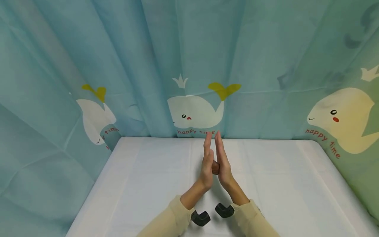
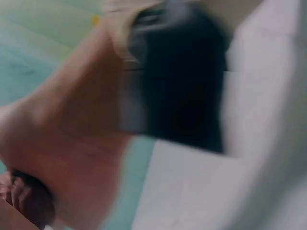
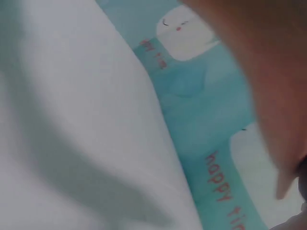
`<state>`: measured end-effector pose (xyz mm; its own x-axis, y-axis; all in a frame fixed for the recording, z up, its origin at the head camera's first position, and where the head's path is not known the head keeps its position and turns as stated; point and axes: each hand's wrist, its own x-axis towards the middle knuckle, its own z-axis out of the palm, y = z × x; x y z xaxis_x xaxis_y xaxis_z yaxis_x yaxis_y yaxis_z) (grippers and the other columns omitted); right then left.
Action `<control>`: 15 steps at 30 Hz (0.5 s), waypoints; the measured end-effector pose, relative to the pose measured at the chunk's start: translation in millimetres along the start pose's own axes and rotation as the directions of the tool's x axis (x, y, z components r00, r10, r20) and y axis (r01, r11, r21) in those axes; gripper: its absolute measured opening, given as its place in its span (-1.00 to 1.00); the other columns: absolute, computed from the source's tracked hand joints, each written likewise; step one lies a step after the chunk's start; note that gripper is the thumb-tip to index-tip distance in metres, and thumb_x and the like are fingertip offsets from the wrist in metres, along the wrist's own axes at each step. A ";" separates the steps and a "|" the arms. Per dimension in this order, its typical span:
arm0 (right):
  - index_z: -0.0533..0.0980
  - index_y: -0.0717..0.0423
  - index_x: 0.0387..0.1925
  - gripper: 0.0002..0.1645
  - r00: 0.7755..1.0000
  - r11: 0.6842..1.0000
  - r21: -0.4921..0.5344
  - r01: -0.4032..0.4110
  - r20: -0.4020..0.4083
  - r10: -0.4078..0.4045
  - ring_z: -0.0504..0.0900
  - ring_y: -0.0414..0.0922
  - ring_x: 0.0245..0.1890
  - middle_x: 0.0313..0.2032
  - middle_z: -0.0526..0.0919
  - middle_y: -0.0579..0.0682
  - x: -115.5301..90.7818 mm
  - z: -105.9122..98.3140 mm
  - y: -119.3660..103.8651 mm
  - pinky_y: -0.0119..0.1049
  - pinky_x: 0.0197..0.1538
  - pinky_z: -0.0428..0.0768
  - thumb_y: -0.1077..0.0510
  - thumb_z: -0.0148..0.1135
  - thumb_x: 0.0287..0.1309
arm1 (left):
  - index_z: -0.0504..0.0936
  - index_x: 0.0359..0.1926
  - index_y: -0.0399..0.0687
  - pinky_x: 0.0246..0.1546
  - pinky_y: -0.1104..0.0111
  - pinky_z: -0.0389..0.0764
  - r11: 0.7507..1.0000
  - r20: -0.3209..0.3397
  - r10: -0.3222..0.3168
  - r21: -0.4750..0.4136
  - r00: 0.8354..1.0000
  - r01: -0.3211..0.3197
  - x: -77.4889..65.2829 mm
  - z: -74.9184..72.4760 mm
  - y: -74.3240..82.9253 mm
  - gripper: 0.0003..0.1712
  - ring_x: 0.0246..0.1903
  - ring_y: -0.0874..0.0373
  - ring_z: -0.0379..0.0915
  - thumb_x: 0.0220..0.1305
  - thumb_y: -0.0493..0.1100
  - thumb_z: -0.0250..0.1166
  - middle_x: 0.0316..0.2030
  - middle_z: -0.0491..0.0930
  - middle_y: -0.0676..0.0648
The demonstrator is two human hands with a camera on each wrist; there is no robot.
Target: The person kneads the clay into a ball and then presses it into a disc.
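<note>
A small brown lump [image 1: 215,167], rounded and wood-like, is caught between the two palms above the white table. My left hand [image 1: 207,168] presses on its left side, with fingers straight and pointing away. Against its other side lies the palm of my right hand [image 1: 224,166], its fingers also extended. The fingertips of both hands come close together at the top. In the left wrist view, part of the dark brown lump [image 2: 38,203] shows below the blurred heel of the hand. Only a dark sliver of the lump [image 3: 302,182] appears in the right wrist view.
The white-covered table [image 1: 154,171] spreads under the hands. Behind and beside it hangs a blue-green curtain [image 1: 142,65] printed with whales. Black curved pieces, the left one [image 1: 200,218] and the right one [image 1: 224,210], sit at the cuffs of the cream sleeves.
</note>
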<state>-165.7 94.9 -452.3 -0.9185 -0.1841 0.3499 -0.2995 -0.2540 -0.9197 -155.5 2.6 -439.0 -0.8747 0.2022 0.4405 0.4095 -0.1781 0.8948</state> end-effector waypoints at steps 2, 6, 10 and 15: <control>-0.30 -0.19 0.67 -0.32 1.000 1.000 0.014 -0.008 0.010 0.008 0.33 -0.41 0.23 0.64 -0.31 -0.06 -3.8 5.5 2.0 -0.54 -0.14 0.32 -0.14 -0.63 0.65 | -0.25 0.67 0.14 0.15 0.49 0.32 1.000 -0.019 0.019 0.005 1.000 -0.019 4.5 -3.0 2.7 -0.29 0.44 0.39 0.05 0.61 0.05 -0.38 0.64 -0.25 0.08; -0.26 -0.17 0.67 -0.33 1.000 0.999 0.026 0.025 0.012 -0.025 0.12 -0.30 0.46 0.65 -0.32 -0.05 -8.8 16.3 -0.9 -0.53 0.17 0.29 -0.12 -0.60 0.66 | -0.24 0.67 0.10 0.54 0.17 -0.19 0.998 -0.033 0.051 0.044 0.998 -0.050 16.5 -8.4 0.0 -0.28 0.59 0.24 -0.31 0.61 0.02 -0.34 0.65 -0.24 0.04; -0.26 -0.08 0.67 -0.32 0.997 0.997 -0.004 0.079 0.010 -0.079 -0.35 -0.15 0.61 0.65 -0.36 -0.02 -9.2 18.6 -6.4 -0.46 0.48 -0.08 -0.07 -0.61 0.67 | -0.23 0.67 0.10 0.53 -0.04 -0.24 0.997 -0.014 0.051 0.063 0.999 -0.050 20.7 -9.6 -7.5 -0.28 0.61 0.10 -0.33 0.62 0.08 -0.33 0.65 -0.26 -0.02; -0.23 -0.16 0.67 -0.33 0.996 0.994 -0.076 0.083 -0.004 -0.084 -0.35 -0.16 0.61 0.64 -0.26 -0.18 -6.6 13.3 -12.0 -0.19 0.52 -0.16 -0.07 -0.62 0.66 | -0.23 0.68 0.14 0.53 -0.05 -0.22 0.997 0.012 0.001 0.083 1.000 -0.002 15.2 -7.7 -12.4 -0.26 0.60 0.14 -0.34 0.63 0.17 -0.33 0.65 -0.26 -0.01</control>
<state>-152.6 86.5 -441.2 -0.8910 -0.1588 0.4252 -0.3938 -0.1954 -0.8982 -175.9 0.5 -444.0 -0.8712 0.2133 0.4421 0.4312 -0.0976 0.8970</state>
